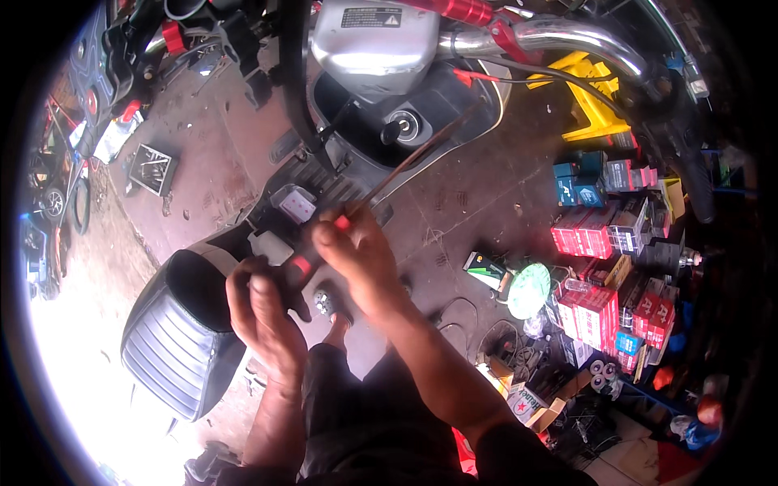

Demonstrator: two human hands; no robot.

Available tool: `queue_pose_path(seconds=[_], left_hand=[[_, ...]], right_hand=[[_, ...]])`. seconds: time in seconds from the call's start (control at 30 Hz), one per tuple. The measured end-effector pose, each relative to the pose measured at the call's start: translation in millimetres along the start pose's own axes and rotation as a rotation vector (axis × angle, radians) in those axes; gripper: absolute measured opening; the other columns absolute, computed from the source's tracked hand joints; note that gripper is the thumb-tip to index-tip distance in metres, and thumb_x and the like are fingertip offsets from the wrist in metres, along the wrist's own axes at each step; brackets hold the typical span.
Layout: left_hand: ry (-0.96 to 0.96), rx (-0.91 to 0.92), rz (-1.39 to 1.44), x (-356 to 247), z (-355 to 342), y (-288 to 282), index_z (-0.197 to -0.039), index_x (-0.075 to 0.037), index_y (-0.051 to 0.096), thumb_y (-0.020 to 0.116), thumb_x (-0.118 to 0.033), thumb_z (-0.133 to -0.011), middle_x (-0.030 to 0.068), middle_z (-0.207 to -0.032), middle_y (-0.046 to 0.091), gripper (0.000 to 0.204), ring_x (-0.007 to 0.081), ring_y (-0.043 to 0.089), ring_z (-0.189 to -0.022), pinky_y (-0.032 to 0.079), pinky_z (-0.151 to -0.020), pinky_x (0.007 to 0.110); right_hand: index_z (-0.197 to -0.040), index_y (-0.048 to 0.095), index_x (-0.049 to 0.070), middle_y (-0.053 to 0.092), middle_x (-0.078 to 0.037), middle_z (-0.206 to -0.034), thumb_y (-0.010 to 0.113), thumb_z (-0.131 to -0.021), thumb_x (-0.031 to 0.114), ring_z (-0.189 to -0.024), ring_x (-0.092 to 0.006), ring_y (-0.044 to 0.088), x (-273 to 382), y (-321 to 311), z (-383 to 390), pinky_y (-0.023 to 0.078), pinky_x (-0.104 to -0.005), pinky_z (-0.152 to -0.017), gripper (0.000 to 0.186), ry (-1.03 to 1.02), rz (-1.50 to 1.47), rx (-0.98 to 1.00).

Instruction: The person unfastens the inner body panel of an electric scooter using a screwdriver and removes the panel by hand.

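My right hand (359, 267) is closed on a screwdriver (383, 182) with a red-and-black grip and a long thin blade pointing up to the right. Just below it, my left hand (267, 320) has its fingers curled at a dark piece with red (298, 267); whether this is part of the same tool is unclear. Ahead are a scooter's grey front compartment (438, 113), a silver housing (365, 44) and chrome handlebar (567, 44). The black seat (178, 332) is at the left, and a small pale tray (293, 202) lies on the footboard.
Stacked red and blue boxes (587, 312) line the right side beside a yellow plastic stand (587, 101). A green round item (527, 290), cables and cartons lie on the floor at lower right. A metal tray of tools (150, 168) and wheels (55, 202) are at left.
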State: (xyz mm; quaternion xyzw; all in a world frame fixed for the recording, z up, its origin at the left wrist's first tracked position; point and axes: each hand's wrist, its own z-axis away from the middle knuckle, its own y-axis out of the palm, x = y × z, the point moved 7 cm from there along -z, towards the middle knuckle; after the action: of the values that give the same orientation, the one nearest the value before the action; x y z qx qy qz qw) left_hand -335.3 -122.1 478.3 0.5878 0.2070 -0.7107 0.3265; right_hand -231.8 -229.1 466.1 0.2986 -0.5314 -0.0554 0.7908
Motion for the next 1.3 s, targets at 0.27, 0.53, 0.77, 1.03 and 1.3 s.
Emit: queue_pose_path(seconds=[0.27, 0.53, 0.77, 1.03, 1.3], left_hand=[[0.106, 0.193, 0.116, -10, 14, 11, -0.132, 0.000, 0.028, 0.062, -0.034, -0.089, 0.0167, -0.124, 0.044, 0.065, 0.0204, 0.053, -0.100, 0.048, -0.074, 0.030], [-0.174, 0.165, 0.041, 12, 4, -8, -0.109, 0.002, 0.052, 0.048, -0.048, -0.094, 0.0063, -0.069, 0.055, 0.053, 0.0096, 0.048, -0.050, 0.038, -0.043, 0.022], [0.219, 0.097, -0.071, -21, 12, 7, -0.128, 0.001, 0.038, 0.054, -0.031, -0.094, 0.0094, -0.103, 0.049, 0.049, 0.0140, 0.056, -0.082, 0.048, -0.068, 0.026], [0.242, 0.019, 0.097, -32, 5, 10, -0.124, 0.001, 0.040, 0.060, -0.031, -0.091, 0.0110, -0.090, 0.058, 0.051, 0.0171, 0.057, -0.078, 0.049, -0.069, 0.029], [-0.255, 0.098, 0.031, -3, 0, -11, -0.122, 0.002, 0.043, 0.059, -0.033, -0.091, 0.0083, -0.093, 0.055, 0.049, 0.0157, 0.057, -0.076, 0.048, -0.061, 0.027]], right_hand=[[-0.109, 0.050, 0.000, 0.060, -0.009, -0.096, 0.066, -0.085, 0.009, -0.085, -0.0140, 0.058, 13, 3, 2, 0.049, -0.0296, -0.077, 0.031, 0.033, 0.115, 0.033], [-0.126, 0.043, -0.001, 0.057, -0.008, -0.100, 0.065, -0.086, 0.011, -0.094, -0.0172, 0.058, 11, 9, 1, 0.044, -0.0300, -0.095, 0.047, 0.163, -0.200, 0.234], [-0.115, 0.048, 0.001, 0.053, -0.002, -0.089, 0.069, -0.085, 0.016, -0.081, -0.0088, 0.051, 7, -1, -7, 0.044, -0.0228, -0.073, 0.039, -0.034, 0.230, -0.026], [-0.118, 0.048, 0.000, 0.057, -0.005, -0.094, 0.064, -0.086, 0.007, -0.089, -0.0127, 0.055, 13, 11, 3, 0.044, -0.0241, -0.082, 0.036, 0.027, -0.023, 0.063], [-0.123, 0.047, 0.000, 0.059, -0.008, -0.104, 0.064, -0.087, 0.010, -0.100, -0.0139, 0.056, 12, 7, 1, 0.045, -0.0243, -0.083, 0.042, 0.176, -0.115, 0.140]])
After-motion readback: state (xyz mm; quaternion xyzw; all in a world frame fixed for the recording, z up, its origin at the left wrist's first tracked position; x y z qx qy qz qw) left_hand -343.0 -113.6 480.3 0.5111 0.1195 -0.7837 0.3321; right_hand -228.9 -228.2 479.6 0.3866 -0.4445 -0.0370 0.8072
